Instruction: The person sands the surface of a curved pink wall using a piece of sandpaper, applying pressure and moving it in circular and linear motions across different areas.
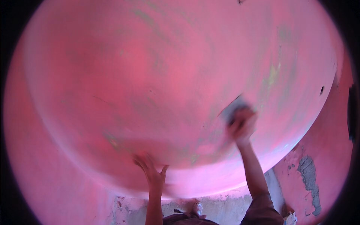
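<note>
A large pink surface, apparently a painted wall (168, 84) curved by the lens, fills most of the view and shows faint greenish patches. My right hand (244, 123), blurred, grips a flat tool with a straight-edged blade, likely a plastering trowel or scraper (233, 108), held at or close to the wall right of centre. Lower and to the left, my left hand (150, 168) has its fingers spread and holds nothing; it is at the wall, though contact cannot be told.
Grey, rough floor (230, 208) lies below, with a shoe (197, 208) on it. At the lower right, a grey patch (309, 180) marks another pink wall. A dark object (351, 114) is at the far right edge. Small debris (290, 218) lies at the bottom right.
</note>
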The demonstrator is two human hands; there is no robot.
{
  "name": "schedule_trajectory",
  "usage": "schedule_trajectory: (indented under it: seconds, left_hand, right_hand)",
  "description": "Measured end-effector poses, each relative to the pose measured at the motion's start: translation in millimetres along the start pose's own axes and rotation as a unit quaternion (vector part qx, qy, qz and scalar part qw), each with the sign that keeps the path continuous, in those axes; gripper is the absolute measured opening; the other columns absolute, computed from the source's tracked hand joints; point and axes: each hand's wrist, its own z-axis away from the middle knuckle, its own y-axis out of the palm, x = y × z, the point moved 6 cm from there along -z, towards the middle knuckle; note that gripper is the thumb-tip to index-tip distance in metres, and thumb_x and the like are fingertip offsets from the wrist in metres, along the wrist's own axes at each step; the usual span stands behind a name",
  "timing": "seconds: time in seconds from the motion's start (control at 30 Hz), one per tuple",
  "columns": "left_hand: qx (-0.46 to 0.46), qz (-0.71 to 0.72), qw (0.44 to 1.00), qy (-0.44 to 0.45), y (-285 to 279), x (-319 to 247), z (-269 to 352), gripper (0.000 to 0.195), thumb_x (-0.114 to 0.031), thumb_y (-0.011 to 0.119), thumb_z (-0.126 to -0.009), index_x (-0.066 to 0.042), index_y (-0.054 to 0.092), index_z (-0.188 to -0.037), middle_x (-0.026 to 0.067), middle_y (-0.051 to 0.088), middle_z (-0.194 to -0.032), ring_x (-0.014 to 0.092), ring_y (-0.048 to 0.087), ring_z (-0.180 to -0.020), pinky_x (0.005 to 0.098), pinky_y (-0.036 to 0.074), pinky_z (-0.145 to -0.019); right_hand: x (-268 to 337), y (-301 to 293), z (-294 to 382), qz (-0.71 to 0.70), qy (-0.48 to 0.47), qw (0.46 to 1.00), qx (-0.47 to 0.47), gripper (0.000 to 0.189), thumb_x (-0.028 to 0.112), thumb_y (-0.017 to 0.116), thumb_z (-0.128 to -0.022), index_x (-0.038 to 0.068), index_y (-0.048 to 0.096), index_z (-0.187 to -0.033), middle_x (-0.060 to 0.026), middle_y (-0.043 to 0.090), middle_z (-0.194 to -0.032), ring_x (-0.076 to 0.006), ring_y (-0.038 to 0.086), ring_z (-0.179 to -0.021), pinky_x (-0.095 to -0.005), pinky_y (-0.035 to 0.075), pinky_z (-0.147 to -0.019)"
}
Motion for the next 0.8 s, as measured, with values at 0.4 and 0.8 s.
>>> schedule_trajectory:
  seconds: [0.4, 0.8]
  left_hand:
    - [-0.012, -0.024, 0.999, 0.023, 3, 11, 8, 0.103, -0.039, 0.076, -0.072, -0.013, 0.011, -0.149, 0.0245, -0.006, -0.152, 0.052, -0.002, -0.137, 0.0575, 0.019, -0.109]
    - [-0.031, -0.027, 0.999, 0.028, -2, 29, 18, 0.093, -0.038, 0.071, -0.078, -0.010, 0.016, -0.148, 0.0274, 0.003, -0.151, 0.052, 0.005, -0.136, 0.0568, 0.021, -0.109]
  right_hand:
    - [69, 48, 54, -0.237, 0.075, 0.968, -0.037, 0.003, 0.011, 0.059, -0.080, 0.008, 0.060, -0.082, -0.0069, 0.056, -0.076, -0.0253, 0.054, -0.073, -0.0362, 0.044, -0.061]
    - [109, 34, 68, -0.209, 0.191, 0.891, -0.355, 0.030, 0.004, 0.065, -0.072, 0.013, 0.057, -0.099, -0.0074, 0.054, -0.093, -0.0263, 0.054, -0.084, -0.0422, 0.040, -0.071]
